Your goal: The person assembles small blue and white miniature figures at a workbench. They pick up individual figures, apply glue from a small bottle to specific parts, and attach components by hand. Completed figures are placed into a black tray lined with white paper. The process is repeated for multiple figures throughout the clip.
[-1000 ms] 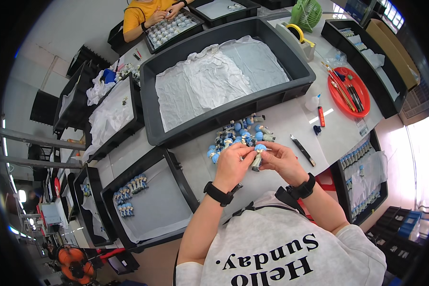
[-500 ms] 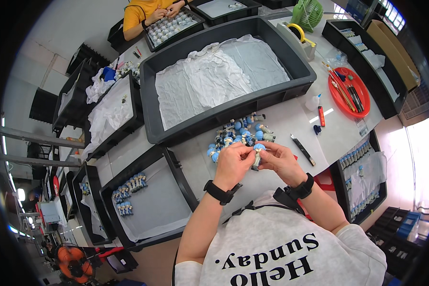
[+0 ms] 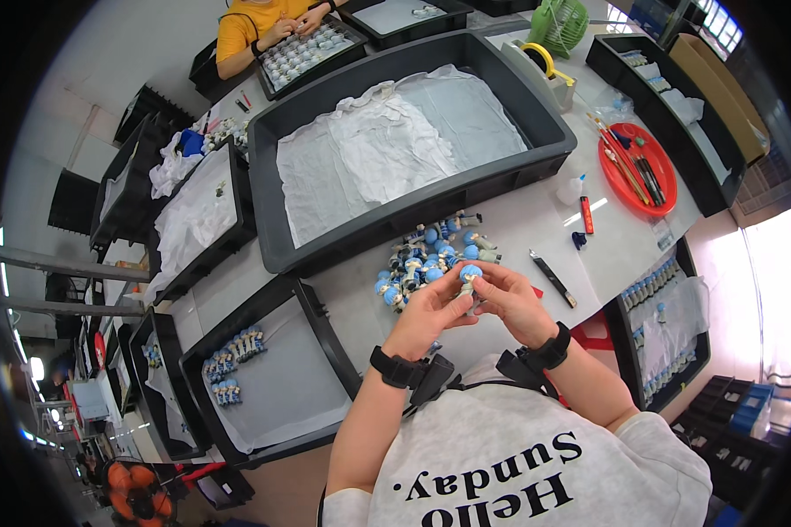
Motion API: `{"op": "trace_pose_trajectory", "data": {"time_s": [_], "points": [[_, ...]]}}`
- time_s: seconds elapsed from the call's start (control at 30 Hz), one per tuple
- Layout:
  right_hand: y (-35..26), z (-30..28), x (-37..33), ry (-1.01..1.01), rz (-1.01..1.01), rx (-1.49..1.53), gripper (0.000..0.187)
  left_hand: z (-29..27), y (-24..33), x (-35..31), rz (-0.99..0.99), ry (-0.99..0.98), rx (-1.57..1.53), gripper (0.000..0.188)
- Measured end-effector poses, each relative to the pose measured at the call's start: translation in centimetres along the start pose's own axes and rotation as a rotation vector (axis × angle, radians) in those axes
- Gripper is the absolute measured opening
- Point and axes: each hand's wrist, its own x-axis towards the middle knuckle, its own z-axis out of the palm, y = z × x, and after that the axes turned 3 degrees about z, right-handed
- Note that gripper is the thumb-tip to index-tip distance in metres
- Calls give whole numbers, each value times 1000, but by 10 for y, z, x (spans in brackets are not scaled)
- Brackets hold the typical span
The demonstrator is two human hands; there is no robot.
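Both hands meet just above the near counter [image 3: 518, 228]: left hand [image 3: 431, 309] and right hand [image 3: 510, 299] pinch one small blue-capped figurine [image 3: 468, 276] btwn fingertips, looks like mid inspection or fitting. Next move prob. needs a steady grip and a spot to set it down. Just beyond, the pile of similar figurines [image 3: 422, 259]; farther, a big dark tray w/ white cloth [image 3: 395, 149].

A toy-assembly workshop: black trays [image 3: 549, 140] of blue-capped figurines [image 3: 233, 351] line shared worktables [image 3: 536, 220]

Figurines [image 3: 426, 255] before tray [image 3: 272, 220] (on table [image 3: 518, 220])
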Motion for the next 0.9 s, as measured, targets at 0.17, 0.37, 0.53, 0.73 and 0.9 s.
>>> {"op": "trace_pose_trajectory", "data": {"time_s": [0.17,0.37,0.53,0.73,0.9], "points": [[17,-13,8,229,-360,-497,52,-3,0,3,-92,40,-67,55],[-31,-123,51,981,-631,-756,68,-5,8,-8,-17,130,-22,58],[-51,-226,85,945,-566,-1177,64,0,11,2,-34,102,-68,58],[-55,-231,97,847,-478,-1146,39,-4,6,-1,-41,93,-123,59],[-57,-206,84,656,-484,-956,34,-6,3,-1,-18,79,-168,60]]}}
